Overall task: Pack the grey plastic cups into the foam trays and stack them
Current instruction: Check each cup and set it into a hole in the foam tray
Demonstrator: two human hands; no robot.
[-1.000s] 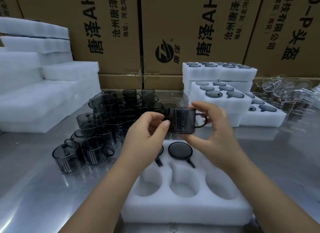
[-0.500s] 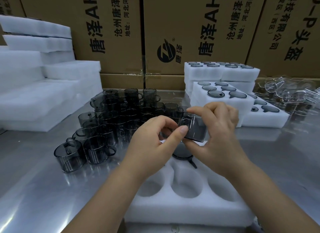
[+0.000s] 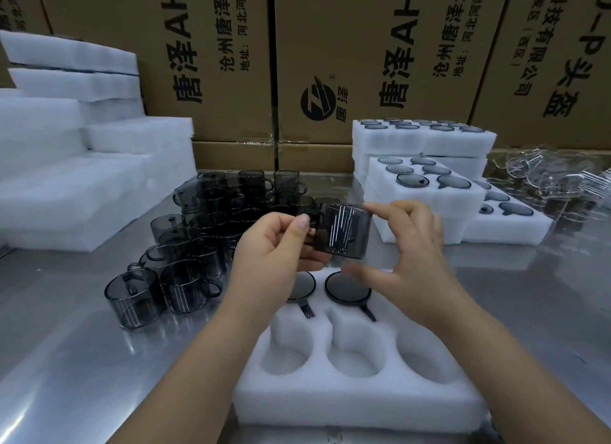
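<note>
Pinching the grey cup (image 3: 342,230) between them, the left hand (image 3: 271,262), seemingly at its handle, and the right hand (image 3: 406,255), spanning its wall, hold it above the foam tray (image 3: 357,400) at the table's (image 3: 66,361) near edge, loose cups (image 3: 198,238) massed just left.

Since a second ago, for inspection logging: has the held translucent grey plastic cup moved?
Yes: cup turned; handle now faces loose grey cups, not stacked foam trays.

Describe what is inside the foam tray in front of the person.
Two grey cups fill far-row pockets of the foam tray; the three near pockets are empty. The right hand covers the far-right pocket, so its contents cannot be seen.
</note>
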